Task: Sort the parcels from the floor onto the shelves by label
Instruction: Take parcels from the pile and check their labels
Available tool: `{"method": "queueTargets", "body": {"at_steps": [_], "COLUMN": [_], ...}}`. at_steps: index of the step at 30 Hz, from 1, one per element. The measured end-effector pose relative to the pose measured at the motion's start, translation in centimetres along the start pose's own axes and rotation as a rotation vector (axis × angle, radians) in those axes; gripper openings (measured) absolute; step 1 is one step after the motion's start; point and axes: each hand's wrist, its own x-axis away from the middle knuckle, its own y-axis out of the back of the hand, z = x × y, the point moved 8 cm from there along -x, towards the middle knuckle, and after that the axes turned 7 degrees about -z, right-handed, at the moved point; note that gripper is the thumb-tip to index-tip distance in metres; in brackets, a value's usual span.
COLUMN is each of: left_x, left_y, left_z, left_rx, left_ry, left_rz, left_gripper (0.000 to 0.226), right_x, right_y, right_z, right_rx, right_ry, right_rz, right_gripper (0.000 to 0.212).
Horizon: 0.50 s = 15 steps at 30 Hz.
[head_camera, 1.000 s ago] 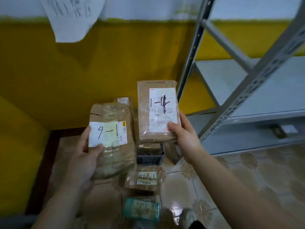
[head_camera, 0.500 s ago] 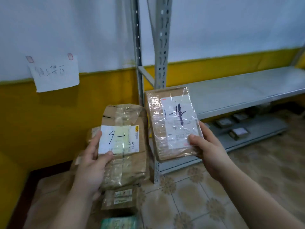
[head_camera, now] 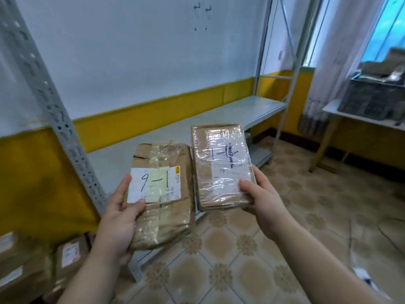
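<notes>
Head view: my left hand (head_camera: 119, 218) grips the parcel marked 9-1 (head_camera: 162, 194). My right hand (head_camera: 260, 200) pinches the plastic-wrapped parcel (head_camera: 221, 165) just beside it, above the grey shelf (head_camera: 219, 115).

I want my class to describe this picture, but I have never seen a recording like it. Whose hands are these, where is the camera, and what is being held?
There is no machine here: a person is sorting parcels with bare hands. The single picture comes from a wide-angle camera worn on the person's head. It looks forward and down, so both forearms reach in from the bottom edge.

The left hand grips a brown cardboard parcel bound in clear tape; its white label reads 9-1. The right hand holds a flatter brown parcel wrapped in shiny clear film; glare makes its handwritten label hard to read.

Behind them runs a grey metal shelf, which stands on a patterned tiled floor. More brown labelled parcels are stacked at the lower left.
</notes>
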Motion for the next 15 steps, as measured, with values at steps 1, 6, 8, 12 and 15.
{"method": "queueTargets", "body": {"at_steps": [1, 6, 8, 12, 15], "left_x": [-0.7, -5.8, -8.9, -15.3, -19.5], "left_y": [-1.0, -5.3, -6.9, -10.5, -14.1], "left_z": [0.3, 1.5, 2.2, 2.7, 2.9], "left_rx": [0.009, 0.035, 0.03, 0.031, 0.026], "left_ry": [0.01, 0.044, 0.048, 0.056, 0.065], "left_rz": [0.013, 0.035, 0.028, 0.045, 0.08], "left_gripper": [0.061, 0.062, 0.063, 0.062, 0.062], "right_x": [-0.9, -7.4, -10.7, -17.1, -21.3], "right_y": [0.4, 0.6, 0.1, -0.6, -0.1], "right_z": [-0.1, -0.3, -0.5, -0.5, -0.1], "right_rx": [-0.002, 0.019, 0.039, 0.059, 0.073], "right_ry": [-0.006, -0.03, -0.03, -0.063, -0.067], "right_rz": [-0.012, -0.022, -0.018, -0.032, -0.072], "right_gripper": [0.049, 0.049, 0.049, 0.049, 0.051]}}
